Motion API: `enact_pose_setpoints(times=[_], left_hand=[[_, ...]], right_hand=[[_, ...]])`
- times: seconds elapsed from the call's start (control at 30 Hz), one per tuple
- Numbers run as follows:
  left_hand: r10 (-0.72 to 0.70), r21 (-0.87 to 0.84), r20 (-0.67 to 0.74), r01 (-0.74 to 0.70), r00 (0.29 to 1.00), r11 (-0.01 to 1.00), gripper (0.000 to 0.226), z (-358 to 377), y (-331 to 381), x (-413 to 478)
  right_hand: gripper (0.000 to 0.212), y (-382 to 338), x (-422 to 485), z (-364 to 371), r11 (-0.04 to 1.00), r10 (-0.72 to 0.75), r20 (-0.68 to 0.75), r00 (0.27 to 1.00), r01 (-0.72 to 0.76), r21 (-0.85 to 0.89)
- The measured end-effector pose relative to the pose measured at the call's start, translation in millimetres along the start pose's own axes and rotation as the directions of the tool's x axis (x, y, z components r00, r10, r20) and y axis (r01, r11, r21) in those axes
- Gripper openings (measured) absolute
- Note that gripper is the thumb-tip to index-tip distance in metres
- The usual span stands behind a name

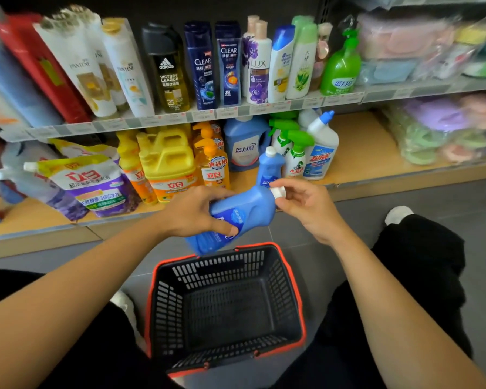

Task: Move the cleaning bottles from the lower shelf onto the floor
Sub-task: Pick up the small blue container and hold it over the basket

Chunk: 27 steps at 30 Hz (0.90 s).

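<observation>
While a person crouches at a shop's lower shelf (357, 147), both hands steady a blue bottle (247, 211), held clear of the shelf's front edge and tipped on its side above a black basket (281, 279) that sits on the grey floor (362, 203) between the knees. The left hand (199, 211) wraps the bottle's body, taking its weight. The right hand (309, 209) pinches the white cap (278, 191) between thumb and forefinger, apparently to guide the neck. A second blue bottle (268, 167) stands upright near the front edge, with green-topped spray bottles (296, 155), a large blue jug (243, 144) and yellow jugs (169, 164) ranged further back. Judging by that row, most of the clearing lies ahead, and the held bottle has yet to reach the floor.
</observation>
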State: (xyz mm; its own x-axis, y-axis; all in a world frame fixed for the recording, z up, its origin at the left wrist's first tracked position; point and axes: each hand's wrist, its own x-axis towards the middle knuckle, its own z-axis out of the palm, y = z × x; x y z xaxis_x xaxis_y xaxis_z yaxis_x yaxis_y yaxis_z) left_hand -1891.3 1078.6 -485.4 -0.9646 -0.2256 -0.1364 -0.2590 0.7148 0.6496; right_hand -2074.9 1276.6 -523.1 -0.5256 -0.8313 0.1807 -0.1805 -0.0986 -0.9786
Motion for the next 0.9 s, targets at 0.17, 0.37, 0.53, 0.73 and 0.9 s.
enact_pose_setpoints(times=[0.17,0.37,0.53,0.73,0.9], left_hand=[[-0.039,-0.465,0.127,0.094,0.991,0.880,0.046,10.9,-5.1,-19.8],[-0.092,-0.575,0.034,0.095,0.995,0.813,0.052,43.1,1.6,-32.5],[-0.187,0.001,-0.344,0.200,0.920,0.980,0.082,74.4,13.2,-56.8],[0.110,0.444,-0.586,0.204,0.803,0.873,0.075,110.7,11.7,-71.3],[0.082,0.398,-0.607,0.213,0.791,0.892,0.073,114.0,4.9,-71.8]], right_hand=[[0.025,-4.0,1.8,9.3,0.993,0.043,0.083,0.996,-0.052,0.103],[0.013,-3.3,2.4,17.3,0.993,0.099,0.012,0.995,-0.100,0.067],[0.009,0.9,-3.7,22.6,0.987,0.155,-0.044,0.987,-0.153,0.054],[0.019,9.7,-7.9,42.1,0.958,0.284,-0.175,0.943,-0.288,0.001],[0.012,8.9,-10.5,46.0,0.971,0.237,-0.160,0.958,-0.240,0.000]])
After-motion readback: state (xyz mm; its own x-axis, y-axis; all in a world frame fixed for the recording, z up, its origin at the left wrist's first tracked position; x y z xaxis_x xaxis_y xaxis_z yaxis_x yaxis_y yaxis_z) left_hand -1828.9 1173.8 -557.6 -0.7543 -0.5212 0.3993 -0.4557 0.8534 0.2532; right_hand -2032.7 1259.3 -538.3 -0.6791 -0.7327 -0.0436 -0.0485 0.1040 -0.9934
